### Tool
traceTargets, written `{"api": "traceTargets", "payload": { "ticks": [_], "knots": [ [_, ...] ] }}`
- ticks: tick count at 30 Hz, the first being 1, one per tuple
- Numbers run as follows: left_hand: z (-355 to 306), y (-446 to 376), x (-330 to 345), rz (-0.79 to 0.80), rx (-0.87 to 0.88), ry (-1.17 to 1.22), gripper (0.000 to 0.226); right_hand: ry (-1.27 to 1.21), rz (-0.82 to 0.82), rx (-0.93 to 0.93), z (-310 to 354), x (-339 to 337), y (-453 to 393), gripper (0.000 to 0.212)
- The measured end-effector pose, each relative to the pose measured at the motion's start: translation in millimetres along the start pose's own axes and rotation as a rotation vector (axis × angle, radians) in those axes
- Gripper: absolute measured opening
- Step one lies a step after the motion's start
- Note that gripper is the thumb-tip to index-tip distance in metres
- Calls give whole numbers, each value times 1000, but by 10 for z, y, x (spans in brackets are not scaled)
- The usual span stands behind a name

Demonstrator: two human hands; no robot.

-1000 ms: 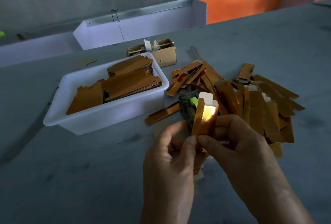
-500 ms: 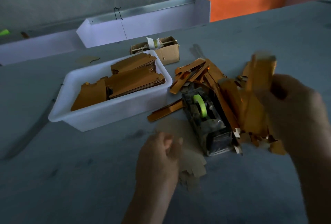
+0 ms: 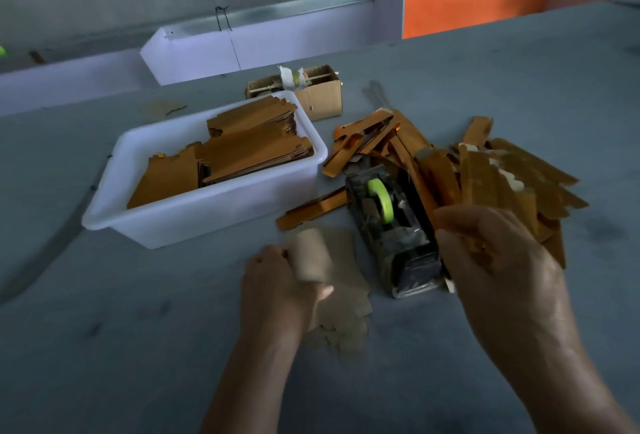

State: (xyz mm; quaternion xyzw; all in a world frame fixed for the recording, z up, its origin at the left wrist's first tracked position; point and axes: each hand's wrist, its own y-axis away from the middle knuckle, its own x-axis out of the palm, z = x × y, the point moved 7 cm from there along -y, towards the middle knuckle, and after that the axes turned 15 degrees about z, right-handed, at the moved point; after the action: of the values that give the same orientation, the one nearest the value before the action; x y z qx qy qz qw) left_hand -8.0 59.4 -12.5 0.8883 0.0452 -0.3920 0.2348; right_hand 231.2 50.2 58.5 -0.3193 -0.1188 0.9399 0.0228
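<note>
Left hand (image 3: 280,281) pinches tan blank (image 3: 311,255), curled up off flat stack (image 3: 341,322) beneath it, low centre of table (image 3: 138,347). Right hand (image 3: 498,260), fingers curled, hovers at near edge of gold pile (image 3: 502,180), 3 o'clock from blank; grip on anything cannot be told. Dispenser (image 3: 391,225) sits between hands. Tub (image 3: 194,229) of blanks at 11 o'clock from left hand. Blank judged light, thin, springy, foil face likely slick; creases if squeezed. Best hold: thumb and fingers on long edge, near fold line, not flaps.

Bare left hand (image 3: 277,283) and bare right hand (image 3: 495,260).
</note>
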Motion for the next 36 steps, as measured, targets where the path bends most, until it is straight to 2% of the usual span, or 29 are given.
{"api": "traceTargets", "payload": {
  "ticks": [5,8,11,13,17,19,22,24,30,34,36],
  "knots": [
    [78,25,-54,37,65,213,37,-78,91,8,51,127,38,15],
    [122,77,-86,22,89,350,32,-131,131,0,98,195,94,17],
    [158,145,-109,98,100,627,39,-113,107,-55,207,209,140,17],
    [134,214,-158,129,131,664,44,-123,125,-68,255,254,149,16],
    [-87,366,-119,320,250,757,71,-294,311,5,272,491,165,18],
    [-178,423,-86,374,292,779,66,-280,325,31,259,536,176,24],
    [-245,459,-27,435,327,841,45,-226,338,99,202,561,198,32],
    [-272,473,-4,469,340,889,36,-261,352,146,140,574,196,28],
    [-268,480,13,389,332,761,36,-799,481,295,-13,747,259,12],
    [-286,499,31,344,326,728,51,-897,509,285,-36,777,255,14],
    [-301,508,45,322,322,704,48,-874,519,287,-37,772,253,12]
  ]
}}
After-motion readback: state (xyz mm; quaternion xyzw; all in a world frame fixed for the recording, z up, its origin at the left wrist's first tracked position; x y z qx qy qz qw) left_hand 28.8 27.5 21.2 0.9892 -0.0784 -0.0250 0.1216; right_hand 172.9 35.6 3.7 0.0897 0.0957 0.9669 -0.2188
